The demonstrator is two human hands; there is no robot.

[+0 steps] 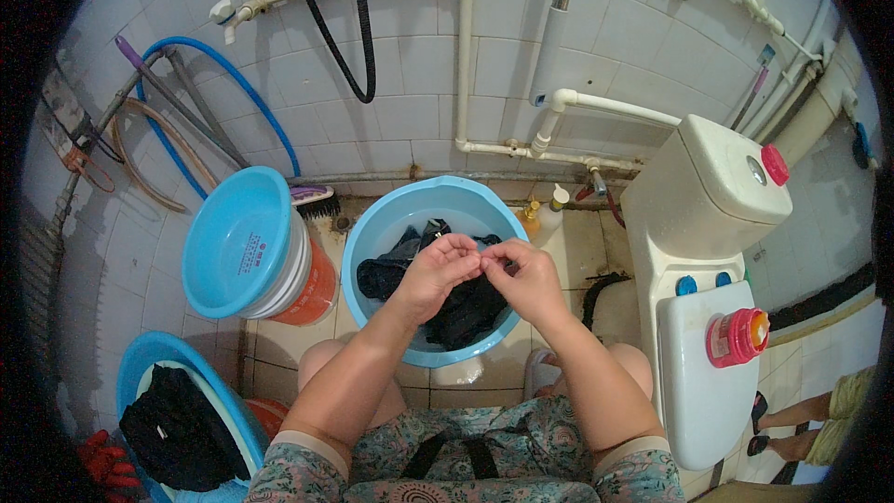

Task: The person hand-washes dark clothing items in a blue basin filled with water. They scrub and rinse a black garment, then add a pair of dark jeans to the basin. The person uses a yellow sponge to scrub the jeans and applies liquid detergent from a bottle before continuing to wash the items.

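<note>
My left hand point(436, 272) and my right hand point(527, 278) meet above a light blue basin point(355, 240), fingertips pinched together. Anything between them is too small or hidden to make out. Below, dark wet clothes point(466, 317) lie bunched in the basin, in what looks like shallow water. My hands and wrists cover part of the clothes.
An empty blue basin point(219, 251) tops a bucket point(312, 289) at left. Black clothing point(177, 428) fills a tub point(140, 354) at lower left. Bottles point(551, 214) and a brush point(315, 201) stand behind. A toilet point(708, 391) carries a pink jar point(731, 339); another person's legs point(801, 424) show far right.
</note>
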